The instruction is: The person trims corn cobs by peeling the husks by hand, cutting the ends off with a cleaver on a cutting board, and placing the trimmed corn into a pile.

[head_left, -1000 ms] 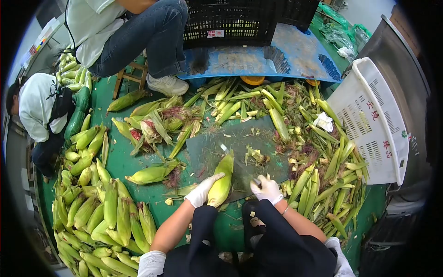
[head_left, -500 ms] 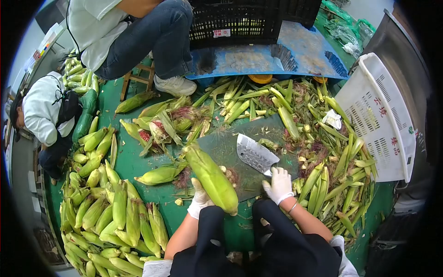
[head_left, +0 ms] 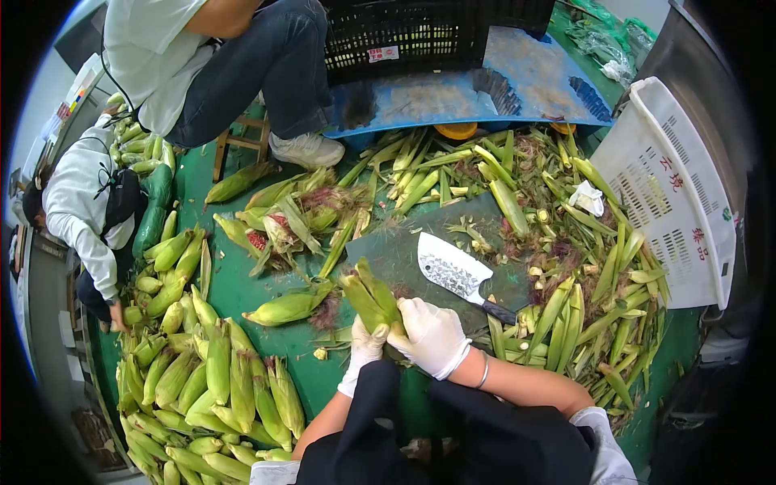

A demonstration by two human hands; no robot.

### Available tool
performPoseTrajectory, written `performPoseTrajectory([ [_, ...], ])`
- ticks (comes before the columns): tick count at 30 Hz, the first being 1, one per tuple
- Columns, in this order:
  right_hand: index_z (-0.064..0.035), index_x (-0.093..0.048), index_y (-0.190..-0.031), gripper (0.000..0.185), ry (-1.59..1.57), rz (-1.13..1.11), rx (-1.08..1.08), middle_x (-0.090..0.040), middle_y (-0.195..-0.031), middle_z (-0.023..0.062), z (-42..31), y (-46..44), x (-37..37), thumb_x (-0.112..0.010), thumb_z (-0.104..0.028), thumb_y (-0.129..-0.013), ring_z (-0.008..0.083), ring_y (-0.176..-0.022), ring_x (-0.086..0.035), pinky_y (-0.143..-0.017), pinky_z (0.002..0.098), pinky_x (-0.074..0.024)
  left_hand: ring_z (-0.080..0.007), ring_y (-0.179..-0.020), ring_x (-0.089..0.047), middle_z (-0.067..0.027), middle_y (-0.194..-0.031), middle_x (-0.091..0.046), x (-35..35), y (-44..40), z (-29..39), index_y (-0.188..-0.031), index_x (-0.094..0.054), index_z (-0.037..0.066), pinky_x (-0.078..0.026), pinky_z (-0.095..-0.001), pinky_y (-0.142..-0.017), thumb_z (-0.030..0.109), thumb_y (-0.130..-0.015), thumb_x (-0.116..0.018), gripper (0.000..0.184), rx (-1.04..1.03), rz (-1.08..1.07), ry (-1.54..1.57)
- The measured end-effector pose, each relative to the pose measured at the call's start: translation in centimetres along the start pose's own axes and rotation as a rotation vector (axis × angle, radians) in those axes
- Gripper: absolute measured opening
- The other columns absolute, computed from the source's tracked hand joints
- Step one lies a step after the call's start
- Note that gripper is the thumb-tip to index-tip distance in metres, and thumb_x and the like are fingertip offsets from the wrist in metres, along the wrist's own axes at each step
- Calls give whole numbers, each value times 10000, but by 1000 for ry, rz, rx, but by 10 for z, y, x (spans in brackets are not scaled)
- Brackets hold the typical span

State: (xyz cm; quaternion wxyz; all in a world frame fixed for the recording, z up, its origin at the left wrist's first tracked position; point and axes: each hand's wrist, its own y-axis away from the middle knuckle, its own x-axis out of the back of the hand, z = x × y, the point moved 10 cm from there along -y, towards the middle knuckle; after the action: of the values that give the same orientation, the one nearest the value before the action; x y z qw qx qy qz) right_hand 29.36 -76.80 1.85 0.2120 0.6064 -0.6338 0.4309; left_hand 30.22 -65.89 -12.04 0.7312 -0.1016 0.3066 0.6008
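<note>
An ear of corn in green husk (head_left: 369, 297) is held between my two gloved hands, its top pointing up and away from me. My left hand (head_left: 365, 349) is closed round its lower left side. At its lower right, my right hand (head_left: 432, 338) is closed with the fingers pinched on the husk. A cleaver (head_left: 453, 267) with a dark handle lies flat on the dark mat (head_left: 388, 250), beyond my right hand. Another husked ear (head_left: 289, 305) lies on the green floor left of the mat.
Unpeeled corn (head_left: 218, 372) is heaped at the left. Stripped husks (head_left: 566, 323) cover the right side. A white crate (head_left: 659, 194) leans at the right, and a black crate (head_left: 404, 40) stands on a blue pallet (head_left: 420, 105). Two people are at the upper left.
The cleaver was released onto the mat and my right hand has moved left to the corn. The corn has turned more upright. The person at far left has reached down to the corn heap.
</note>
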Motion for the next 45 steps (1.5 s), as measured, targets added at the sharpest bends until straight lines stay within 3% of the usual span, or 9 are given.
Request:
performPoseTrajectory([
  [7,-51,-599,-861,196,-15,69,46,-565,-627,69,6,3,6,-709,-161,-742,220,-542,-604,-499,338,-483,-216,-1043,-592,-98,-1150,-581,-6,0,9,-1321,-418,13,-493,-363,-927,439,-709,-834,854,-42,31,6],
  [10,-16,-626,-834,70,-586,2,-330,-623,-712,55,43,11,6,-644,-16,-767,76,-591,-569,-578,229,-477,-220,-1043,-592,-104,-1144,-582,-12,-4,11,-1319,-418,6,-495,-368,-926,467,-694,-836,882,15,-17,178],
  [14,-15,-630,-950,160,-637,4,-300,-641,-817,78,47,-7,10,-684,-66,-809,139,-711,-611,-688,258,-499,-236,-1092,-589,-120,-1182,-579,-16,-4,5,-1331,-416,0,-503,-379,-941,506,-698,-816,904,85,-89,158],
  [16,-13,-624,-993,204,-549,133,9,-642,-876,91,18,-26,33,-695,-94,-820,206,-758,-626,-716,286,-506,-238,-1106,-589,-120,-1215,-568,-25,4,2,-1341,-414,4,-508,-386,-942,522,-700,-806,912,106,-95,149],
  [20,-24,-621,-897,133,-594,-104,-194,-606,-841,104,32,-26,7,-696,-89,-809,267,-773,-625,-695,331,-504,-227,-1111,-585,-112,-1248,-546,-18,10,-11,-1345,-414,18,-495,-376,-958,559,-727,-768,894,143,-30,202],
  [29,-16,-591,-905,134,-632,10,-150,-608,-899,122,30,-22,22,-675,-68,-814,302,-889,-602,-813,358,-482,-216,-1128,-570,-107,-1222,-578,-33,8,-13,-1350,-426,43,-472,-385,-989,596,-748,-726,871,306,-141,270],
  [33,-21,-595,-916,124,-450,55,-61,-576,-805,106,30,-22,23,-654,-28,-807,293,-739,-603,-690,365,-493,-223,-1163,-544,-109,-1277,-545,-39,14,-23,-1357,-428,43,-451,-391,-1004,609,-763,-702,865,357,-126,317],
  [42,-41,-519,-974,112,-760,150,45,-609,-923,74,30,0,28,-568,5,-883,189,-857,-591,-799,300,-474,-220,-1154,-545,-93,-1259,-568,-43,-2,-12,-1350,-441,52,-438,-389,-1005,596,-868,-569,738,387,-145,382],
  [45,-34,-504,-979,77,-929,28,-260,-572,-816,56,46,9,10,-546,-37,-915,119,-759,-548,-716,271,-462,-227,-1140,-558,-111,-1230,-582,-51,-7,-13,-1338,-437,37,-445,-389,-998,617,-872,-542,752,379,-215,341],
])
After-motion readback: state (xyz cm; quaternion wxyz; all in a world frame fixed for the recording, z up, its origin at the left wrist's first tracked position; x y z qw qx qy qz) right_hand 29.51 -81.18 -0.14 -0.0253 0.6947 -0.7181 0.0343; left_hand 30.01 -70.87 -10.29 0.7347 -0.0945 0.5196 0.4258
